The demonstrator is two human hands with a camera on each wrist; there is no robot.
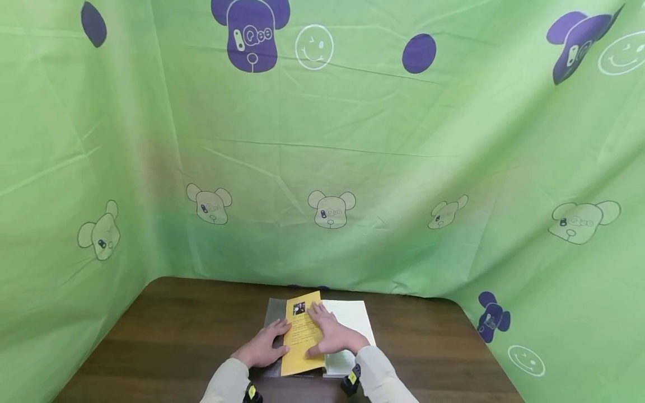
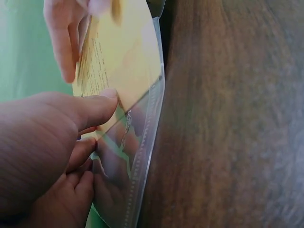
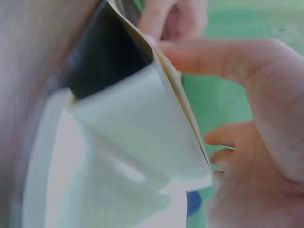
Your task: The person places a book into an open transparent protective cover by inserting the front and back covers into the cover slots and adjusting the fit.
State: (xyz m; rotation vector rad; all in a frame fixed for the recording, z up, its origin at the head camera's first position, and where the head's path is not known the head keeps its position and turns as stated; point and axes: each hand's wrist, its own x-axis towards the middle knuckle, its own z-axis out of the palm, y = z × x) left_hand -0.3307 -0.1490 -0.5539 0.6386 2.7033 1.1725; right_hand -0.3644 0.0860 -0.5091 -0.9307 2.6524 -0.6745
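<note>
A book lies on the table with its yellow cover flap (image 1: 302, 336) turned to the left, printed with text and a small photo. Under that flap, a clear plastic book cover (image 2: 135, 156) shows at the left. My left hand (image 1: 266, 342) touches the flap's left edge, thumb apart from the fingers. Across the yellow face lies my right hand (image 1: 333, 333), fingers spread and thumb lower down. White pages (image 1: 347, 319) show to the right. From the right wrist, the flap stands slightly raised, with a dark gap below it. The undersides of some fingers are hidden.
The brown wooden table (image 1: 191, 319) spreads around the book on all sides. Green cloth (image 1: 322, 140) with bear faces and smileys hangs behind the table and along both sides. Dark straps with yellow tags (image 1: 351, 378) sit on both wrists.
</note>
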